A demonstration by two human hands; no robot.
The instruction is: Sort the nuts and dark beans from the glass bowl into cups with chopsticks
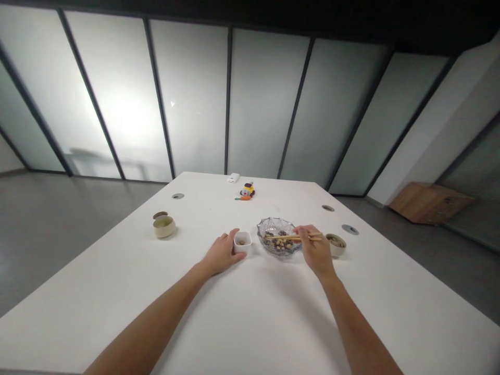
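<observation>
My right hand [314,250] is closed round a pair of wooden chopsticks [291,238], whose tips reach left over a clear glass bowl [278,227] filled with small dark and tan pieces. My left hand [222,253] is curled against the left side of a small white square cup [242,242] with a few pieces inside. The cup stands just left of the glass bowl. Both forearms stretch out over the white table [250,317].
A beige bowl [336,245] sits right of my right hand. Another beige bowl [164,226] with a lid beside it stands to the left. A small colourful toy [247,191] and a white box [233,178] lie at the far edge. Round cable holes dot the table.
</observation>
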